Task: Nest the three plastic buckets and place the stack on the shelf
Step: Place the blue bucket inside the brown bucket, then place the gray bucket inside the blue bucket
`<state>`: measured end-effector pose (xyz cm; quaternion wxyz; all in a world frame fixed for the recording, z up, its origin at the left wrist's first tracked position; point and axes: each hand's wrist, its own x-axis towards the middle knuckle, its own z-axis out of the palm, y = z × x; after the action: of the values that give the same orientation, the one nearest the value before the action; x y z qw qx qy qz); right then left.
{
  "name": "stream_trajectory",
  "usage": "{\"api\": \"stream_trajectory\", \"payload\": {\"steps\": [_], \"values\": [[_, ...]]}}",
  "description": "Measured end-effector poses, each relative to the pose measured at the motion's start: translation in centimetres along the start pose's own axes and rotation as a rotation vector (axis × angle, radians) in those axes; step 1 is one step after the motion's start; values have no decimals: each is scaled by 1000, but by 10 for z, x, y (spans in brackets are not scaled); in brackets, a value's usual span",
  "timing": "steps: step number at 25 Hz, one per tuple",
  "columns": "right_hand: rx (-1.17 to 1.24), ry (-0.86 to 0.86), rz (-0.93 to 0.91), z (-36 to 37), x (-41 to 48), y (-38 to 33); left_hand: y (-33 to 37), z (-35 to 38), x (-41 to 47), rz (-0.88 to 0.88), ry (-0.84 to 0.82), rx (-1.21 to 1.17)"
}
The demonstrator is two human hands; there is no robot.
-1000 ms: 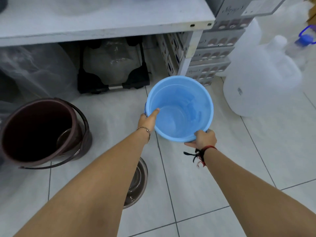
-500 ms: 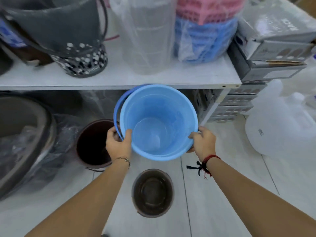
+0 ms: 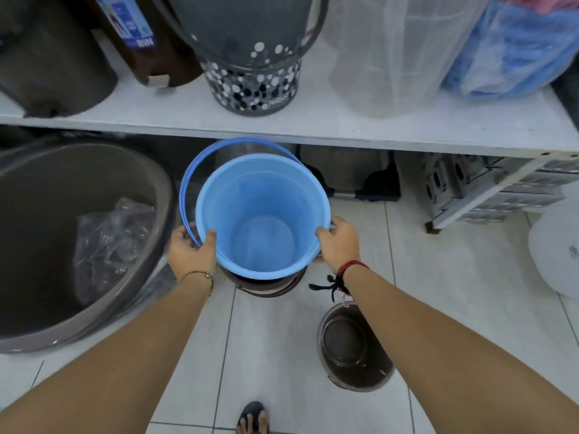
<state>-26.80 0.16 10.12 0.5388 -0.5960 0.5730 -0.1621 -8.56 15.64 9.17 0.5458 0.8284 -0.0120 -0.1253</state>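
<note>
I hold a light blue bucket (image 3: 263, 214) upright by its rim, its blue handle swung out to the left and back. My left hand (image 3: 191, 249) grips the rim and the handle's base on the left side. My right hand (image 3: 339, 241) grips the rim on the right. Directly beneath it a dark brown bucket (image 3: 266, 286) stands on the floor, mostly hidden; only its front rim shows. A smaller dark bucket (image 3: 354, 349) stands on the tiles at the lower right. The white shelf (image 3: 313, 126) runs across just above and behind.
On the shelf stand a dotted grey bucket (image 3: 253, 79), brown bins (image 3: 56, 57), a clear wrapped stack (image 3: 391, 57) and blue bagged goods (image 3: 507, 48). A large grey tub (image 3: 72, 239) with plastic inside sits at the left. My sandalled foot (image 3: 253, 418) is below. A white container (image 3: 557, 258) lies at the right.
The blue bucket has moved left from the open floor to sit directly over the dark brown bucket. The view has swung up and left, showing more of the shelf.
</note>
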Motion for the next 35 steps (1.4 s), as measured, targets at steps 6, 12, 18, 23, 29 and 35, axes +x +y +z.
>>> {"api": "stream_trajectory", "payload": {"steps": [6, 12, 18, 23, 29, 35], "values": [[-153, 10, 182, 60, 32, 52, -62, 15, 58, -523, -341, 113], [-120, -30, 275, 81, 33, 85, -81, 28, 67, -764, -491, 152], [-244, 9, 196, 39, 18, 93, -73, 45, 14, -54, -396, 469], [-297, 46, 300, -43, -2, 139, -82, 78, -71, 379, -640, 476], [-288, 63, 524, -99, -32, 246, -145, 116, -167, 279, -775, 373], [-262, -81, 708, -97, -68, 357, -250, 136, -217, -305, -884, 715]]}}
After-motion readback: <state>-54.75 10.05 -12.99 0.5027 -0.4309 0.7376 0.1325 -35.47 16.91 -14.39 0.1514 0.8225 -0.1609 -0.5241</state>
